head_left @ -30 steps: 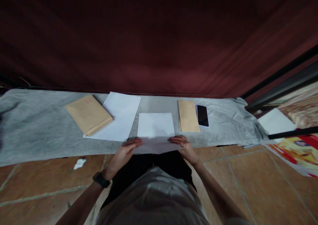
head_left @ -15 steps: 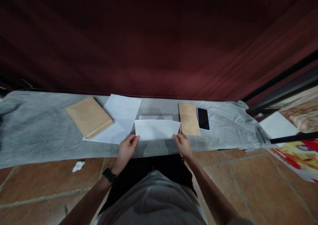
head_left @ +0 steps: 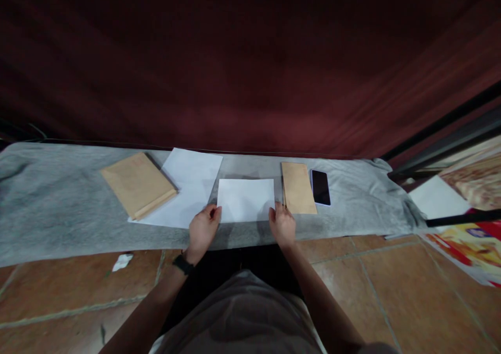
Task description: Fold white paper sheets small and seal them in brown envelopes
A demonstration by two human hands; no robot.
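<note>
A folded sheet of white paper lies on the grey cloth in front of me. My left hand pinches its left edge near the lower corner. On the opposite edge, my right hand grips the paper between thumb and fingers. Brown envelopes lie just beyond my right hand. Left of the folded sheet, larger white sheets are spread out, partly covered by a stack of brown envelopes.
A phone lies right of the smaller envelopes. Grey cloth covers the long narrow surface, with a dark red curtain behind it. On the tiled floor is a white scrap; a colourful box stands at right.
The paper has gone from raised and tilted to lying flatter, and it now covers the white strip behind it. Both hands keep hold and have shifted slightly closer together.
</note>
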